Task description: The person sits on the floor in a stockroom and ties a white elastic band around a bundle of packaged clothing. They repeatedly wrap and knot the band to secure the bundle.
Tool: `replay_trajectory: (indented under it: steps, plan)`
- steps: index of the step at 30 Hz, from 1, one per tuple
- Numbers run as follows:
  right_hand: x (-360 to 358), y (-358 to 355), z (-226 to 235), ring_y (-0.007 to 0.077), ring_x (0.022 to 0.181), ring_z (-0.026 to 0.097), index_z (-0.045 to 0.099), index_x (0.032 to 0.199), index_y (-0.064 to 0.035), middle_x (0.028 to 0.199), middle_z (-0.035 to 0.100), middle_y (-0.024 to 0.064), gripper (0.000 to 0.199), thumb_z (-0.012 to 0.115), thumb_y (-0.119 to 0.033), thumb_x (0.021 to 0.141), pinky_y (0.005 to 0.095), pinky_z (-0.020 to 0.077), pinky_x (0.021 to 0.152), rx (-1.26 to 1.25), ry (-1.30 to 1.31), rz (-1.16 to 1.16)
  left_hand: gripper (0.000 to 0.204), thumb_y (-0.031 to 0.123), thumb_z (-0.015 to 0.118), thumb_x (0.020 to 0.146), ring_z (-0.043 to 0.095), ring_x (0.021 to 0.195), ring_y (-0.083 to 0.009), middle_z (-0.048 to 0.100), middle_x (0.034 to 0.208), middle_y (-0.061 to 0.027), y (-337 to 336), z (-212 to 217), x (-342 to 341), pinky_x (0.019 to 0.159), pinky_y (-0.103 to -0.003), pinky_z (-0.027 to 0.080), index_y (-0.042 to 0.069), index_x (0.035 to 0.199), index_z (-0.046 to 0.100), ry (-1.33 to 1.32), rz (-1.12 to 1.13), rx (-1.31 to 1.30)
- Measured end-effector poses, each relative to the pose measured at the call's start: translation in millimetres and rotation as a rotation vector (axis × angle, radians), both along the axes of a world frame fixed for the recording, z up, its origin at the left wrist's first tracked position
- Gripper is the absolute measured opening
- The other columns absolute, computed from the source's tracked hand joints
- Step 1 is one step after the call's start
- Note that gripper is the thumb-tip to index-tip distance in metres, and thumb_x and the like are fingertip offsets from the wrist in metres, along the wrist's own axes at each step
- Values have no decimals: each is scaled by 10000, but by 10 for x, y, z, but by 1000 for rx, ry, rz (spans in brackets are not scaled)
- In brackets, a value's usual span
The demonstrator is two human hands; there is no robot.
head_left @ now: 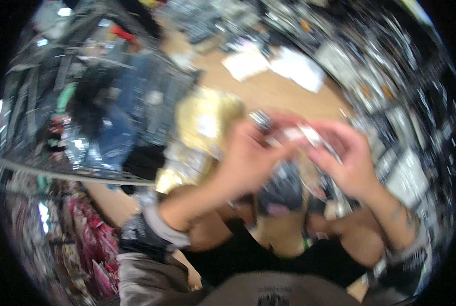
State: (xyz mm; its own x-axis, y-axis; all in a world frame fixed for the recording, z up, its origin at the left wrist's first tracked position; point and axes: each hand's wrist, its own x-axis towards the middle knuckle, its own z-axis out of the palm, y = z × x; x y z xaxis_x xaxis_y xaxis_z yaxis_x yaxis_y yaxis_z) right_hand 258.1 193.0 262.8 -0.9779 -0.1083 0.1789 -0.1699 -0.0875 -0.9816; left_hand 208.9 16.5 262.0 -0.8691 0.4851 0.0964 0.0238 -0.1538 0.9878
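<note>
The picture is blurred by motion. My left hand (248,158) and my right hand (347,163) are raised together in the middle, fingers closed on a small clear-wrapped packet (302,135) held between them. A small dark and silver piece (261,120) shows at the left fingertips. A shiny gold bag (205,120) lies just left of my left hand. Below my hands are my knees and a dark item (281,188) on my lap.
A wire shopping cart (111,102) with blue jeans and dark clothes stands at left. White papers (274,66) lie on the brown floor ahead. Racks of small packaged goods (391,86) curve along the right. Pink packets (93,239) hang at lower left.
</note>
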Motion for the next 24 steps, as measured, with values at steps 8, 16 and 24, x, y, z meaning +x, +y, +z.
replay_trajectory:
  steps: [8,16,24]
  plan:
    - [-76,77,-76,79,760,592,601,1002,22,906,660,52,187,652,-79,852,212,470,676,-8,-324,-28,222,39,653,852,579,743,-40,668,918,-40,-8,-64,20,632,-197,489,0,1070,655,86,-4,-266]
    - [-47,116,-61,59,743,562,597,1016,4,859,634,18,187,612,-139,896,210,465,645,15,-380,9,200,52,672,831,582,654,-89,633,786,-67,-7,-50,65,577,-227,482,45,1030,682,359,46,-302]
    - [-75,63,-134,68,743,561,593,996,-3,841,622,9,160,595,-137,908,211,471,660,-21,-454,12,158,44,685,803,613,644,-216,627,788,-117,-46,-96,-13,564,-295,474,33,960,682,514,86,-362]
